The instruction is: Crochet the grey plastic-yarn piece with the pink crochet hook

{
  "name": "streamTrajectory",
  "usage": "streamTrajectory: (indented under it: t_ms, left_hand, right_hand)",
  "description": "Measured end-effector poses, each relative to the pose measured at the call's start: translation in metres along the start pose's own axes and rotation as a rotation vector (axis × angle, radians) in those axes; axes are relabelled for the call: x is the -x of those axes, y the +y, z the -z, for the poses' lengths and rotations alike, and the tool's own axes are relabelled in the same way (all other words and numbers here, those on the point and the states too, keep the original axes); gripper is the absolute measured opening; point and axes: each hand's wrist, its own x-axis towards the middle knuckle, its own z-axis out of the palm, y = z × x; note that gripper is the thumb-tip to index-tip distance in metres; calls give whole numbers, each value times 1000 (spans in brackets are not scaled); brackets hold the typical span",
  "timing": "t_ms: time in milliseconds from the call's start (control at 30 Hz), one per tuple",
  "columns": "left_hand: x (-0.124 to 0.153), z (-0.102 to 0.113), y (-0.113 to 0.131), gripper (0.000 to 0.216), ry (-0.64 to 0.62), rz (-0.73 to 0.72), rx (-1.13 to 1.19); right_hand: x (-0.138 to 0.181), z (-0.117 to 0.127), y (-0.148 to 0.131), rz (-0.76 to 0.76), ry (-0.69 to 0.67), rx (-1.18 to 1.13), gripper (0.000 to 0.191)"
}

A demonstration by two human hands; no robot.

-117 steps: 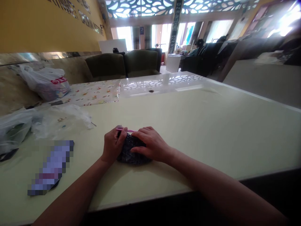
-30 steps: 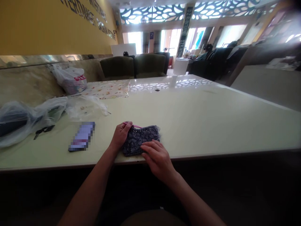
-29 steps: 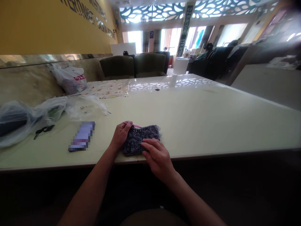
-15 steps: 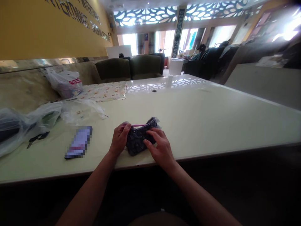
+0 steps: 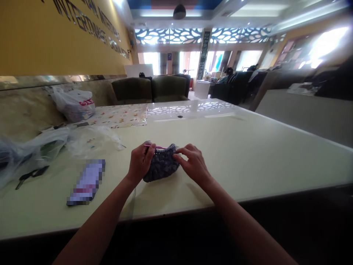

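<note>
A dark grey-blue crocheted piece point(image 5: 162, 168), bag-like and thick with puffy stitches, is held up near the table's front edge. My left hand point(image 5: 139, 163) grips its left side, thumb over the top. A thin pink crochet hook point(image 5: 161, 148) runs along the upper opening, its left end under my left thumb. At the right upper edge, the thumb and fingertips of my right hand point(image 5: 194, 162) pinch the fabric. Parts of the piece behind my left fingers are hidden.
On the pale table point(image 5: 248, 158), a blurred-out phone point(image 5: 87, 182) lies left of my hands, with keys point(image 5: 31, 175) beyond it. Clear plastic bags point(image 5: 92, 141), a filled white bag point(image 5: 74, 105) and a patterned mat point(image 5: 121, 115) occupy the left side. Dark chairs point(image 5: 169, 88) stand behind.
My right hand has moved from the front of the crocheted piece to its right edge, and the piece has turned to show its puffy face. The camera view has tilted upward.
</note>
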Motion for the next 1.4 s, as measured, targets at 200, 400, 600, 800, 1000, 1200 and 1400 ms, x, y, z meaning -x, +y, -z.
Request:
streamTrajectory:
  t_ms: [200,400,600,800,1000,1200,1400]
  left_hand:
    - [-8,-5,-12,29,35,-3,-34]
    - [2,-10,-25,34,89,90,5]
    - [-1,2,-37,35,166,158,14]
    - [0,2,-37,35,81,171,27]
    - [7,-7,-36,33,56,196,1]
    - [10,-12,-31,31,88,234,53]
    - [8,-8,-24,35,5,334,215]
  right_hand:
    - [-7,-10,3,176,51,-24,31]
    - [-19,-22,-18,463,25,245,29]
    - [-22,-41,-19,632,3,267,20]
    - [-36,-44,-13,703,-30,264,29]
    - [-30,-47,-12,602,-92,257,15]
    - [-24,-42,-9,480,-208,72,19]
    - [-27,-41,-5,177,-366,-412,32]
